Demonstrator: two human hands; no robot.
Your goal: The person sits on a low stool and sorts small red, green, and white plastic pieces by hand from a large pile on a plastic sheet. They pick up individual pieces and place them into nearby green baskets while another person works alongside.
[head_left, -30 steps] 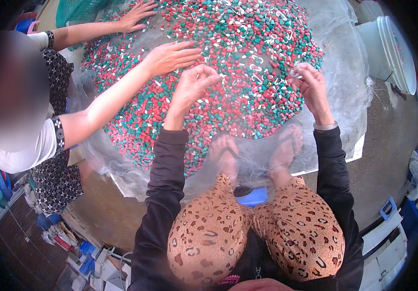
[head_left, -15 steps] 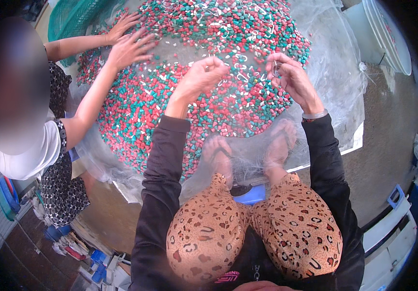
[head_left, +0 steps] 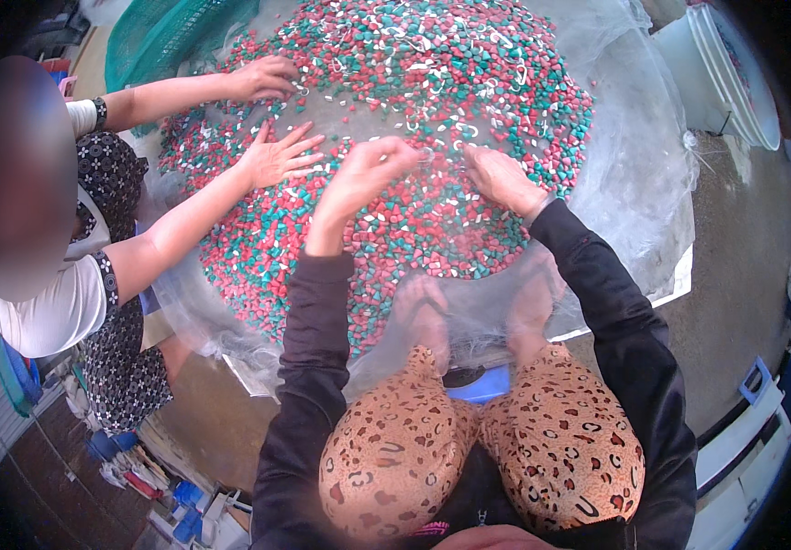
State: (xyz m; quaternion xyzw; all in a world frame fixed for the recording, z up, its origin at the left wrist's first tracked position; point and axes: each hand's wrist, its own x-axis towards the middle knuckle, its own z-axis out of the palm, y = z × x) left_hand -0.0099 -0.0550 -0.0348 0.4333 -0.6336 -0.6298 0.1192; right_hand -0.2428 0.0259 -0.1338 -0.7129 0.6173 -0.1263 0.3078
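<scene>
A broad heap of small red, green and white pieces (head_left: 432, 220) is spread before me, with thin white hook-shaped pieces (head_left: 519, 71) scattered among them. Above its middle, my left hand (head_left: 366, 181) is closed, thumb and fingertips pinched together. Just to the right, my right hand (head_left: 503, 181) is also closed, its fingertips pointing toward the left hand across a small gap. Whatever either pinch holds is too small and blurred to name. On the heap's left side, a co-worker's far hand (head_left: 265, 78) touches the pieces, and the near hand (head_left: 281, 160) lies spread over them.
Clear plastic sheeting (head_left: 638, 174) lies under the heap and reaches over my feet. White buckets (head_left: 712, 82) stand at the far right. A green mesh net (head_left: 152, 50) is bunched at the far left. White plastic furniture (head_left: 735, 440) sits at the lower right.
My right hand has moved left and slightly down, closing in on my left hand. Its fingers were more curled and raised before. The co-worker's hands have moved apart, the near one lower and to the right.
</scene>
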